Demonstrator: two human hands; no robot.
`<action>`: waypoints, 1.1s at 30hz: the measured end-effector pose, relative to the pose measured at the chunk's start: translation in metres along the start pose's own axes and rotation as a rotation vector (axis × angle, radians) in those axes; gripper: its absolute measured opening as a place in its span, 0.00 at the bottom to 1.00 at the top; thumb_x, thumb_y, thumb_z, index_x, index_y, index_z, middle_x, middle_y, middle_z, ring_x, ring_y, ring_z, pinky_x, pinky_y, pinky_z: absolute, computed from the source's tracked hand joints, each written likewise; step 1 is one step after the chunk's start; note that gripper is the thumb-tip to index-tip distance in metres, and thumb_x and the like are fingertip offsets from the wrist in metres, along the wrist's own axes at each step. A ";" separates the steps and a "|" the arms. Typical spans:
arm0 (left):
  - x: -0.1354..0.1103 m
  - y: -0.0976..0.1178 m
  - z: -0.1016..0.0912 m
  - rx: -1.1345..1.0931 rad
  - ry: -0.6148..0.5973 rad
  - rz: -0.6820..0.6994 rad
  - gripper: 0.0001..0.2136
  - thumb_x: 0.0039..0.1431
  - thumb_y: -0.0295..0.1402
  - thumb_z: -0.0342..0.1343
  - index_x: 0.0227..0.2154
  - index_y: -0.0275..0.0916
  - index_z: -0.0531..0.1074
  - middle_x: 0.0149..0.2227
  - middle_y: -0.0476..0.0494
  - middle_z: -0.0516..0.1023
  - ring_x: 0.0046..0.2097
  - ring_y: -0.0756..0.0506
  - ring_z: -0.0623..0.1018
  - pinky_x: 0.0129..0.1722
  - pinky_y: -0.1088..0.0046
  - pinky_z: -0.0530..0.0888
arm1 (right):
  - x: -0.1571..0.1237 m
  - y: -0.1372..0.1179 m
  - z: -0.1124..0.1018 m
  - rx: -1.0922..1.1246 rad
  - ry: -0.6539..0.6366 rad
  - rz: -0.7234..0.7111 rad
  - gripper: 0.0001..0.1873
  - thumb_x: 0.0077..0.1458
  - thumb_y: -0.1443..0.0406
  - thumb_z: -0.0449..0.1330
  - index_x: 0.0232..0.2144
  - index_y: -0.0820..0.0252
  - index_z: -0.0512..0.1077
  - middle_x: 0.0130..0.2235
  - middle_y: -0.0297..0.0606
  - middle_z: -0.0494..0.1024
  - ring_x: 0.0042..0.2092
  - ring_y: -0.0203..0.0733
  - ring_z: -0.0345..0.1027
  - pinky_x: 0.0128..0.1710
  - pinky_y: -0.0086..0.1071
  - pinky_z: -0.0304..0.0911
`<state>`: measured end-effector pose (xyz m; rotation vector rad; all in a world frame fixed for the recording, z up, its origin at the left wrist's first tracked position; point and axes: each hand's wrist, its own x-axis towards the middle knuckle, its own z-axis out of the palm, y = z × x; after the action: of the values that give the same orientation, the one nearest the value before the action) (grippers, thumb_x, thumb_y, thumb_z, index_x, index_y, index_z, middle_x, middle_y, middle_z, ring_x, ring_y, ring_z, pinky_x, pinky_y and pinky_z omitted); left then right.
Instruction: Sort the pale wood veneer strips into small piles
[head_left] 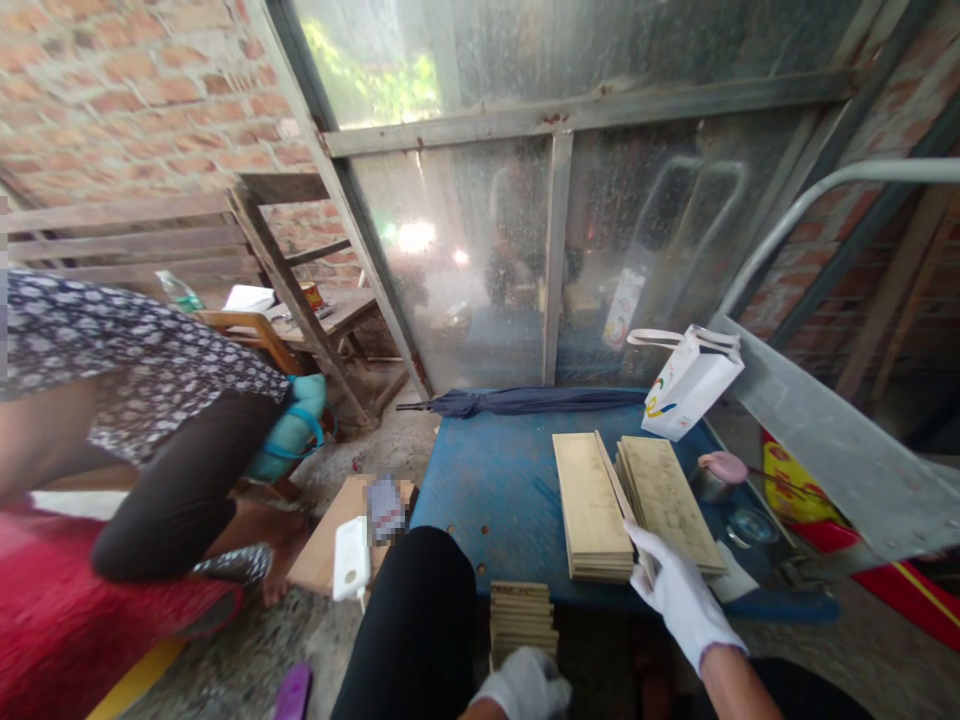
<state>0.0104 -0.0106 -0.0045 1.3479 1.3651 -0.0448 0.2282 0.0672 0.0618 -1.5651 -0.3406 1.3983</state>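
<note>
My right hand (681, 598), in a white glove, closes its fingers on the near end of a thin wooden board (613, 478). That board stands tilted along the right side of a stack of pale boards (589, 495) on the blue table. Just to the right lies a second stack of boards (667, 495), with darker marks on its top. My left hand (523, 685), also gloved in white, is at the bottom edge beside a stepped pile of boards (523, 612) below the table's front edge. Its fingers are blurred and partly hidden.
A folded umbrella (540, 402) lies along the back of the blue table (487, 470). A white paper bag (690, 385), a pink-lidded container (720, 472) and a glass dish (752, 527) stand at the right. A person (150, 380) sits at the left near a cardboard box (322, 550).
</note>
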 end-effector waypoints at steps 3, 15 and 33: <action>0.011 0.019 -0.005 -0.065 0.087 -0.017 0.10 0.55 0.38 0.56 0.26 0.36 0.75 0.23 0.50 0.69 0.29 0.48 0.71 0.30 0.72 0.66 | -0.011 -0.003 -0.007 0.157 -0.018 0.105 0.23 0.31 0.57 0.73 0.31 0.57 0.70 0.24 0.25 0.67 0.25 0.31 0.61 0.26 0.26 0.65; -0.009 0.178 -0.089 -0.856 0.052 0.216 0.31 0.45 0.60 0.59 0.37 0.33 0.72 0.30 0.44 0.74 0.27 0.52 0.71 0.28 0.75 0.69 | -0.034 -0.002 -0.010 -0.246 -0.021 -0.257 0.43 0.32 0.52 0.70 0.53 0.56 0.67 0.40 0.39 0.79 0.45 0.54 0.74 0.43 0.42 0.71; -0.062 0.147 -0.092 -0.982 0.231 0.407 0.28 0.44 0.47 0.67 0.44 0.31 0.75 0.46 0.34 0.79 0.49 0.37 0.78 0.52 0.62 0.73 | -0.073 0.018 -0.006 -0.353 -0.001 -0.368 0.51 0.40 0.45 0.67 0.63 0.57 0.57 0.61 0.46 0.64 0.61 0.55 0.60 0.62 0.43 0.55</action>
<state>0.0331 0.0618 0.1637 0.7555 1.0229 0.9584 0.2048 0.0023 0.0910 -1.6762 -0.8681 1.0902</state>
